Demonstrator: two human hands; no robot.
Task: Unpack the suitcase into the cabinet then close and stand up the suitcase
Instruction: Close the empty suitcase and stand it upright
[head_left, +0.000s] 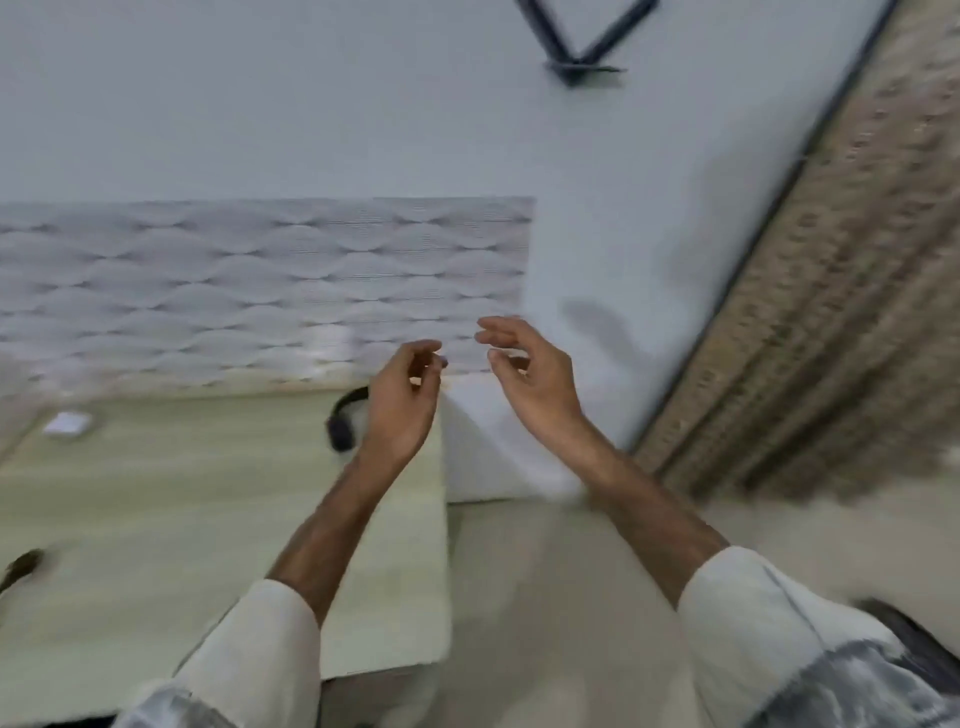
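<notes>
Both hands are raised in front of a pale wall, and the view is blurred. The left hand (400, 405) has its fingers (423, 353) loosely curled toward the thumb; no object is visible between them. The right hand (535, 374) is relaxed, with its fingers (493, 330) extended and slightly bent, holding nothing. The two hands are near each other but apart. Both forearms are bare below rolled pale sleeves (753, 623).

The suitcase and the cabinet cannot be identified in this view. A light wood-grain tabletop (156, 519) lies below and left of the left hand. On it rest a dark curved object (343, 426), partly hidden behind the left hand, and a small white item (67, 423) near the far left edge. A patterned wall panel (234, 286) runs behind the tabletop. A brown curtain (831, 312) hangs at the right.
</notes>
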